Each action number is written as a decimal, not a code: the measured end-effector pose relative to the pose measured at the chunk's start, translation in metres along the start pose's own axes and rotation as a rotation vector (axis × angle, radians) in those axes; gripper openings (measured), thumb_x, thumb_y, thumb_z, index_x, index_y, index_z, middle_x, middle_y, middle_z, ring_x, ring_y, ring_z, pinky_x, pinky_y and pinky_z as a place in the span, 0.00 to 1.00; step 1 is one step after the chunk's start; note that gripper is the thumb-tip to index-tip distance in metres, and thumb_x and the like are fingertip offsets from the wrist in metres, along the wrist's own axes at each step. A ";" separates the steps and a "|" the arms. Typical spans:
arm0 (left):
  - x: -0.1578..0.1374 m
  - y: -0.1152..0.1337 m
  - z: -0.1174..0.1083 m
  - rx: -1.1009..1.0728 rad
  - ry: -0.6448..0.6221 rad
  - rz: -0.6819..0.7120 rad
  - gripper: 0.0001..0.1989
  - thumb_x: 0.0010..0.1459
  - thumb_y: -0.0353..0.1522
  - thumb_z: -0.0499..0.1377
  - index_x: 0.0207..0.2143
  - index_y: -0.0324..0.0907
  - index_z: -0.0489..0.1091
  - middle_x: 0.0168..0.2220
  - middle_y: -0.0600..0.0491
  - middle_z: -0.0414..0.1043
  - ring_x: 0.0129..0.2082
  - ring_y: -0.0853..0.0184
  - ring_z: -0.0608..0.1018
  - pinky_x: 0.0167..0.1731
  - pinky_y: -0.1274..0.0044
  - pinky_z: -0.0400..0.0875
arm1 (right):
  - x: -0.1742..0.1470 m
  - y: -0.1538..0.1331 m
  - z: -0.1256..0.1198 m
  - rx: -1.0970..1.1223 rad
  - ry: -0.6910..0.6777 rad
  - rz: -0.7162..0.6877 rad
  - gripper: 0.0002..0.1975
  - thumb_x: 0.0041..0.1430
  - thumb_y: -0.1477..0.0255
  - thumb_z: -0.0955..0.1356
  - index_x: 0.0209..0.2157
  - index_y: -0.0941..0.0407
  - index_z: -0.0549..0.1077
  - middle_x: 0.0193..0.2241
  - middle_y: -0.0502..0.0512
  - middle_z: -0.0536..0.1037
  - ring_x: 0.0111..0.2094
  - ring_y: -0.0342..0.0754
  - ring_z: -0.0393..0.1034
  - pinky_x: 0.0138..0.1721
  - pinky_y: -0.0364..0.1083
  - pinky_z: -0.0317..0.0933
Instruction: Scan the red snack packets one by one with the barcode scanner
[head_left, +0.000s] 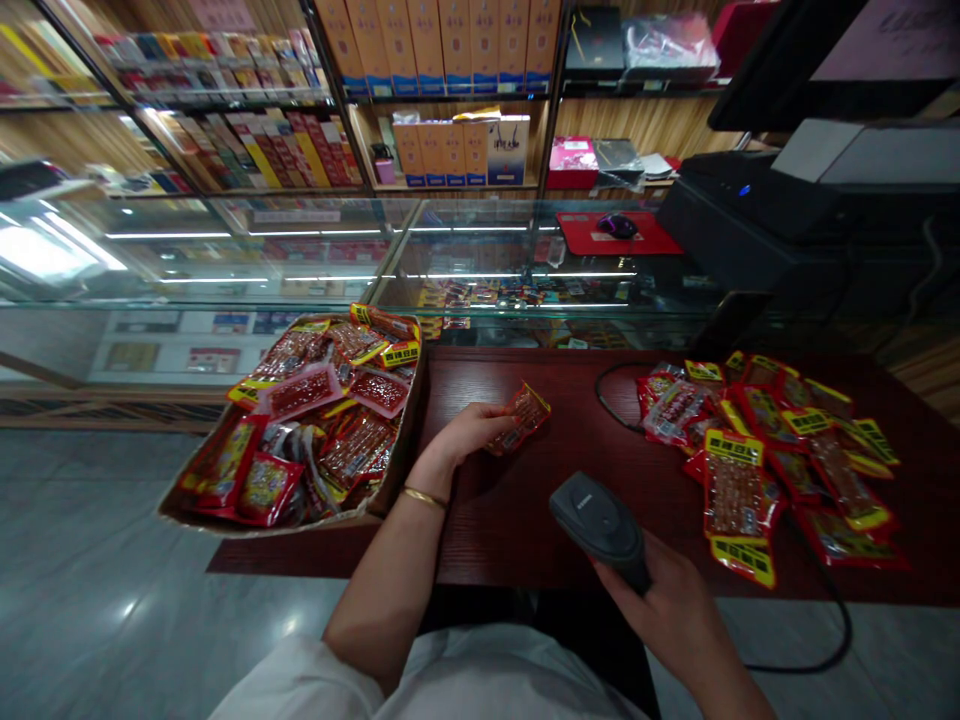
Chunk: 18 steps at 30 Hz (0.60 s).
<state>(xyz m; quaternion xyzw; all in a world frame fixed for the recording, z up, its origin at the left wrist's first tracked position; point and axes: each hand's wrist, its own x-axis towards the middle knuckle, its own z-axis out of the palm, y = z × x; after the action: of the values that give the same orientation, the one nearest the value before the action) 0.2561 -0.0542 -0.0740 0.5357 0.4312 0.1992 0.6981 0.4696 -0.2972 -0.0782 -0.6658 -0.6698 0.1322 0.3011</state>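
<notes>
Between the fingers of my left hand is a snack packet with red and yellow edges, held low over the dark red table. My right hand is wrapped round the handle of a black barcode scanner, whose head points up and to the left, toward the packet. To the left of my left arm stands a cardboard box heaped with similar snack packets. Right of the scanner lies a loose pile of snack packets; one packet with brown strips rests on its near side.
Behind the table runs a glass display counter. On it are a red mouse pad, a mouse and a dark machine. A black cable loops beside the right pile. Shelves of boxes stand beyond.
</notes>
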 end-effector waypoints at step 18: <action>0.060 0.024 0.142 -0.248 -0.176 -0.012 0.18 0.57 0.30 0.64 0.51 0.39 0.76 0.38 0.48 0.81 0.30 0.69 0.82 0.27 0.81 0.77 | -0.019 0.010 -0.019 0.110 0.226 0.157 0.13 0.65 0.64 0.68 0.43 0.55 0.82 0.38 0.58 0.87 0.38 0.55 0.85 0.43 0.48 0.78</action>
<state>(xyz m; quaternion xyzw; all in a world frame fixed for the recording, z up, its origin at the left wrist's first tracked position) 0.4098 -0.0833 -0.0679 0.4582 0.3435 0.1991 0.7952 0.4877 -0.3191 -0.0732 -0.7093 -0.5691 0.1163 0.3994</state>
